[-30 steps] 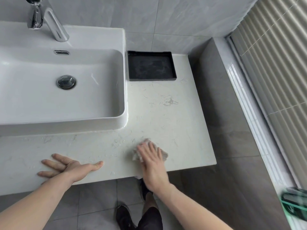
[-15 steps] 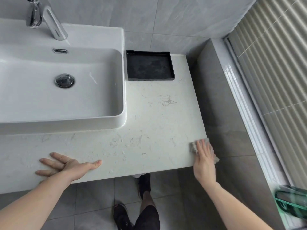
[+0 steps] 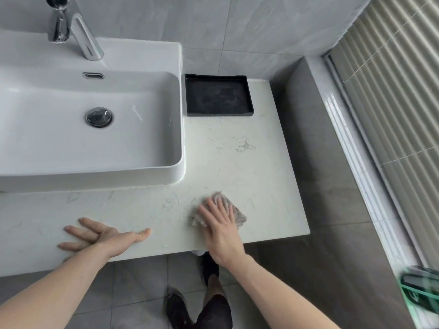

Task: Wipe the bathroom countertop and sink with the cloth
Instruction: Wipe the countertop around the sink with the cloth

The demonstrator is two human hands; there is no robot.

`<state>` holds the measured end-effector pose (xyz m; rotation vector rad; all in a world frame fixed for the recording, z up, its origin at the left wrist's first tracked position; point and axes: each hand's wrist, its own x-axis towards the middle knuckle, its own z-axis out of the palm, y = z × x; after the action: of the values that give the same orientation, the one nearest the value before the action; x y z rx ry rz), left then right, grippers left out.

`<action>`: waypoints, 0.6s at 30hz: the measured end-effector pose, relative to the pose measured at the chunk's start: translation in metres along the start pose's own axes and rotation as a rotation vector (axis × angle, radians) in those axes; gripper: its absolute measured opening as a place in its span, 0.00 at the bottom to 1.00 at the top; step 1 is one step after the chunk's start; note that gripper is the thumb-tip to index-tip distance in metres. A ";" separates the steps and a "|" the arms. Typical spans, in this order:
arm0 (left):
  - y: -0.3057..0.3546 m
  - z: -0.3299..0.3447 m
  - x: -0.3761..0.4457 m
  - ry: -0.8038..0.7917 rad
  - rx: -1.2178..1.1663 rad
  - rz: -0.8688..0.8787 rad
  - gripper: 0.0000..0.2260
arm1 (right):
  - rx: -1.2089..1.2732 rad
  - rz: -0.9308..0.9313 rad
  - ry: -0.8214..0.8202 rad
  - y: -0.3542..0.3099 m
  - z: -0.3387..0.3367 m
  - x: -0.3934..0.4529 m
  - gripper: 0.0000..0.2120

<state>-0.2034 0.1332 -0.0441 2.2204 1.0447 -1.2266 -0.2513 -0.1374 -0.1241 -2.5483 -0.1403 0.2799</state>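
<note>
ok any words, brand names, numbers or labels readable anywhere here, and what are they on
None: no text can be read anywhere in this view.
faucet: bare chrome, no brand mark showing.
sink: plain white, no logo visible.
black tray: unmarked.
cloth under the right hand: no tag seen.
green object at the lower right edge: too blurred to tell whether it carries print.

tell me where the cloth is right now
In the head view the cloth lies on the countertop near its front edge, pressed flat under the right hand, in front of the sink's right corner.
</note>
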 end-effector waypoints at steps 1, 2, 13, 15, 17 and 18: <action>0.000 0.000 0.001 -0.001 0.004 0.000 0.79 | -0.074 -0.022 -0.023 -0.007 0.007 0.001 0.25; 0.000 0.000 0.002 -0.004 0.003 0.003 0.79 | -0.133 -0.024 -0.031 -0.011 0.010 0.002 0.26; -0.001 0.001 0.009 -0.005 -0.016 0.009 0.80 | -0.286 0.313 0.035 0.087 -0.043 -0.018 0.30; -0.001 0.001 0.011 -0.006 -0.024 0.010 0.80 | -0.291 0.416 0.066 0.113 -0.055 -0.022 0.30; -0.001 0.000 0.014 -0.009 -0.028 0.004 0.81 | -0.275 0.486 0.086 0.133 -0.064 -0.026 0.31; -0.001 0.000 0.015 -0.011 -0.032 -0.001 0.81 | -0.267 0.507 0.101 0.139 -0.066 -0.026 0.31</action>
<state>-0.1988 0.1402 -0.0567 2.1868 1.0545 -1.2122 -0.2558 -0.2924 -0.1416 -2.8235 0.5492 0.3409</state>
